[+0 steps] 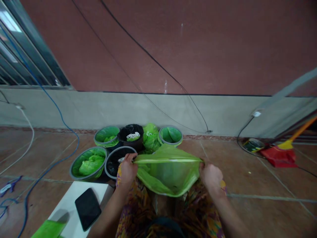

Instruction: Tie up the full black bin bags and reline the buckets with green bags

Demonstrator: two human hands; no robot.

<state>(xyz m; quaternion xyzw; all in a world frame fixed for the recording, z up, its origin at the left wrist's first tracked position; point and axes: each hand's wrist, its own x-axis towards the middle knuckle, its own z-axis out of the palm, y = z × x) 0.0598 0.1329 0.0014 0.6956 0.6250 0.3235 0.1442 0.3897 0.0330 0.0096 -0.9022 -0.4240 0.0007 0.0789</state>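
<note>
A green plastic bag is stretched wide between my two hands, in front of my lap. My left hand grips one end of its mouth, fingers closed on the plastic. At the opposite end, my right hand is closed on the rim. The bag's mouth gapes toward me, and its far edge is pulled taut. Just beyond my left hand stands a bin with a black liner. Left of that one is a green-lined bin with crumpled green plastic inside.
By the wall stand a green-lined bin, a black-lined bin, a full green bag and another green-lined bin. A phone lies on a white box. A blue cable crosses the floor. A red dustpan lies right.
</note>
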